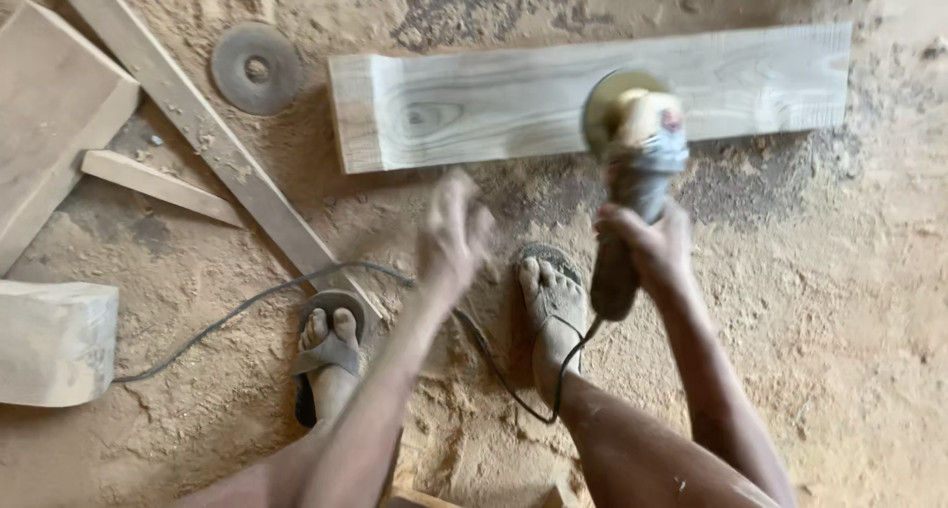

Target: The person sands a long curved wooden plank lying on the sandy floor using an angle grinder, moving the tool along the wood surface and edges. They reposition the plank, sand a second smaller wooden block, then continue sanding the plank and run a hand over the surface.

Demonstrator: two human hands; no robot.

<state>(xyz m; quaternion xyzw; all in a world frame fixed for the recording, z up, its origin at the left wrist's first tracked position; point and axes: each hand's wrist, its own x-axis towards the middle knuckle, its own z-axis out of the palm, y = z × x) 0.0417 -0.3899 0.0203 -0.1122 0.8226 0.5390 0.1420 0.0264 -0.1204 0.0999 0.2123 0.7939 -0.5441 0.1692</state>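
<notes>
The right hand point(654, 248) is clamped around the dark body of an angle grinder point(632, 172), whose round sanding disc point(607, 103) lies against the face of a pale wooden plank point(494, 98) on the sawdust-covered floor point(839, 301). The left hand point(452, 234) hangs blurred above the floor just short of the plank, holding nothing; whether its fingers are spread or curled I cannot tell. A black cord point(247, 306) trails from the grinder past two sandalled feet point(548, 306). A loose grey disc point(257, 69) lies left of the plank, near a long batten point(197, 123) and a wood block point(54, 340).
</notes>
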